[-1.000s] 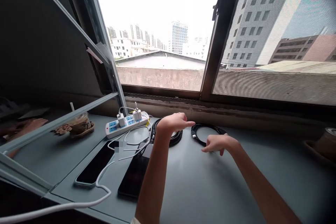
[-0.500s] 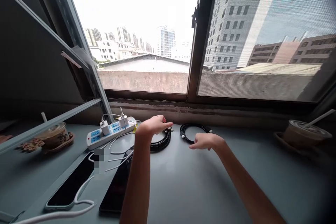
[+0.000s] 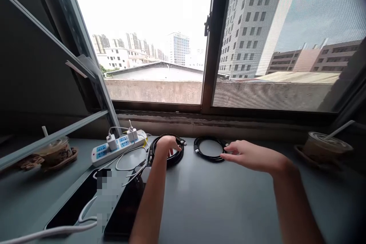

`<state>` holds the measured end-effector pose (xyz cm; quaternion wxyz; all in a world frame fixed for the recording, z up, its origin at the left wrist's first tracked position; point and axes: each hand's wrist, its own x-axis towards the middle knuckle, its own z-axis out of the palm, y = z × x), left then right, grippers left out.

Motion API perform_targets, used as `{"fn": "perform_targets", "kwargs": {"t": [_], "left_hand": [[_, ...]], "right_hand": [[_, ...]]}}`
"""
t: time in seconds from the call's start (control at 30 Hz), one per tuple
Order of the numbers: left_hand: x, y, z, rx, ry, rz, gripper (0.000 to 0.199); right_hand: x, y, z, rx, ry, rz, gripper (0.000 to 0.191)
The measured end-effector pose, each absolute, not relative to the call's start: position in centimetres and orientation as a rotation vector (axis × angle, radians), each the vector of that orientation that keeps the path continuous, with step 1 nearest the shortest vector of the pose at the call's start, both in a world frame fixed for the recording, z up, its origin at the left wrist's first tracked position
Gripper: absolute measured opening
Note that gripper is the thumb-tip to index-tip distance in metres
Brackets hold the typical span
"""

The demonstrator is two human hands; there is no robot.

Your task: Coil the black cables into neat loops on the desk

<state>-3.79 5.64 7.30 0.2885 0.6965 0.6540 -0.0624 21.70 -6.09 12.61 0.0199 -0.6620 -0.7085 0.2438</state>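
Two coiled black cables lie near the back of the grey table. My left hand is over the left coil, fingers pointing down and partly hidden; whether it touches the cable is unclear. The right coil is a loose ring with light metal connectors. At its right edge is my right hand, thumb and fingers apart, with nothing held between them.
A white power strip with two plugged-in chargers sits at the back left, white cords trailing forward. Two dark-screened devices lie at the left. Drink cups stand at both sides. A metal frame rises at left.
My left hand has turned downward over the left coil. My right hand has moved right, from over the right coil to its edge, with the fingers now spread.
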Motion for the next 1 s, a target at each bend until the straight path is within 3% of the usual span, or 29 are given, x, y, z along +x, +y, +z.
{"fn": "perform_targets", "kwargs": {"t": [0.33,0.57,1.0], "left_hand": [[-3.4,7.2,4.1,1.848,1.788,-0.25,0.024],[-4.5,7.2,4.7,1.813,1.743,-0.073,0.015],[-8.0,4.0,11.1,1.719,2.28,1.125,0.041]], "right_hand": [[20.3,-8.1,13.4,-1.936,-2.318,0.835,0.059],[20.6,-7.6,13.2,-1.908,-2.343,0.803,0.053],[19.2,-6.6,12.9,-1.973,-2.408,0.873,0.052]]}}
